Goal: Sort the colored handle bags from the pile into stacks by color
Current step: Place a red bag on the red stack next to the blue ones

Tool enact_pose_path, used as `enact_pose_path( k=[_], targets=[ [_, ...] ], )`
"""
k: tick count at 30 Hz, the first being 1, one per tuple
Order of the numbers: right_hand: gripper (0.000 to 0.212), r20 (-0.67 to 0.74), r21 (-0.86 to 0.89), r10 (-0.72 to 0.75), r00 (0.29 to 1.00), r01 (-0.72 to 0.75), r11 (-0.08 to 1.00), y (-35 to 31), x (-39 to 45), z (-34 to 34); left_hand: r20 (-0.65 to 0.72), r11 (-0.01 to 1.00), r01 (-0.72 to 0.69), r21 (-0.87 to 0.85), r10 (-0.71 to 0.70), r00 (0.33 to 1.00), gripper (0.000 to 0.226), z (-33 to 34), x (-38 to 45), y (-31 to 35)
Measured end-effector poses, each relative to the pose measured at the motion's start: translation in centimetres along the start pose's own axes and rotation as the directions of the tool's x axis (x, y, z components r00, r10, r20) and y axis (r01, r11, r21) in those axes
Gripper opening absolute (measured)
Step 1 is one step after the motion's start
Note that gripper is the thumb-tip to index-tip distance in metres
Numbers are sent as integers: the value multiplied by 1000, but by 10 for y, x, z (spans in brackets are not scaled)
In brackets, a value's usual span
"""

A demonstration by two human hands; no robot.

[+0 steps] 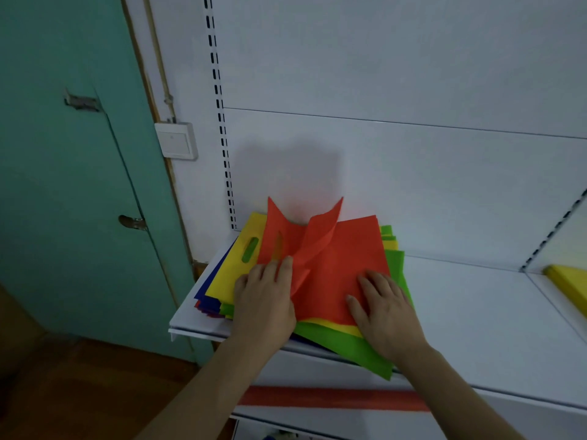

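Observation:
A pile of flat colored handle bags lies at the left end of a white shelf [476, 328]. On top is an orange bag [346, 249], its left part buckled up into two raised points. Under it show a yellow bag [235, 265] with an oval handle hole, green bags [349, 347] and blue bags [211, 281]. My left hand [265, 300] rests on the pile's left side, its fingers against the raised orange fold. My right hand [384, 309] lies flat with fingers spread on the orange bag's right front part.
A yellow stack [568, 284] sits at the far right of the shelf. The shelf's white back panel rises behind the pile. A red price strip [333, 400] runs along the shelf front. A green door [79, 185] and a wall switch [176, 141] stand to the left.

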State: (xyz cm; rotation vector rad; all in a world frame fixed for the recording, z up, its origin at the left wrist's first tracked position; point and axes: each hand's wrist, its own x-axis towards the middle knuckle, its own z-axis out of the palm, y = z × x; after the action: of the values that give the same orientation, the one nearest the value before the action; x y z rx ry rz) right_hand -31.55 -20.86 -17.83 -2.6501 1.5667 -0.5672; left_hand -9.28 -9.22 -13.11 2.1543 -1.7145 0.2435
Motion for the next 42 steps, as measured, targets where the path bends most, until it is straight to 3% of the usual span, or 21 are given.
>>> enact_pose_path(
  k=[3, 7, 9, 12, 14, 16, 17, 19, 21, 24, 26, 28, 31, 38, 42],
  targets=[
    [65, -49, 44, 23, 999, -21, 999, 1, -2, -2, -7, 986, 2, -164, -3, 1000, 76, -2, 6, 10],
    [49, -102, 82, 208, 973, -200, 976, 5, -3, -13, -12, 905, 98, -414, -114, 993, 87, -14, 13, 16],
    [46, -52, 74, 294, 954, -290, 954, 9, -2, -19, -51, 853, 168, -494, -221, 974, 68, -20, 18, 12],
    [51, 34, 159, 418, 908, -418, 894, 17, 5, -29, -37, 703, 288, -651, -408, 912, 19, -34, 27, -2],
    [57, 74, 226, 465, 882, -469, 854, 20, 9, -36, 78, 569, 362, -738, -461, 884, 32, -41, 33, -13],
    [63, 94, 275, 489, 867, -495, 824, 24, 14, -40, 232, 358, 426, -831, -473, 850, 50, -45, 38, -19],
    [64, 111, 293, 502, 858, -511, 808, 26, 16, -43, 278, 330, 452, -829, -458, 845, 54, -45, 40, -20],
    [50, 140, 313, 528, 838, -543, 779, 30, 19, -48, 283, 468, 477, -743, -426, 859, 52, -42, 44, -23],
    [17, 154, 311, 526, 837, -546, 778, 35, 19, -51, 261, 625, 454, -635, -379, 888, 35, -37, 47, -25],
    [5, 108, 370, 476, 873, -480, 795, 38, 16, -56, 207, 695, 358, -624, -296, 933, 29, -37, 48, -24],
    [7, -23, 493, 454, 891, -385, 780, 39, 12, -59, 118, 675, 267, -688, -259, 959, 42, -44, 48, -21],
    [13, -143, 626, 482, 864, -298, 720, 36, 5, -64, 10, 645, 174, -744, -249, 968, 48, -51, 47, -20],
    [18, -242, 678, 487, 839, -213, 704, 28, -6, -72, -62, 579, 103, -809, -258, 964, 39, -53, 49, -19],
    [3, -184, 667, 478, 859, -248, 702, 17, -17, -59, 5, 498, 137, -856, -257, 966, 20, -32, 40, -13],
    [11, -229, 662, 510, 829, -252, 706, 15, -22, -71, -15, 510, 121, -852, -256, 967, 20, -29, 43, -10]
  ],
)
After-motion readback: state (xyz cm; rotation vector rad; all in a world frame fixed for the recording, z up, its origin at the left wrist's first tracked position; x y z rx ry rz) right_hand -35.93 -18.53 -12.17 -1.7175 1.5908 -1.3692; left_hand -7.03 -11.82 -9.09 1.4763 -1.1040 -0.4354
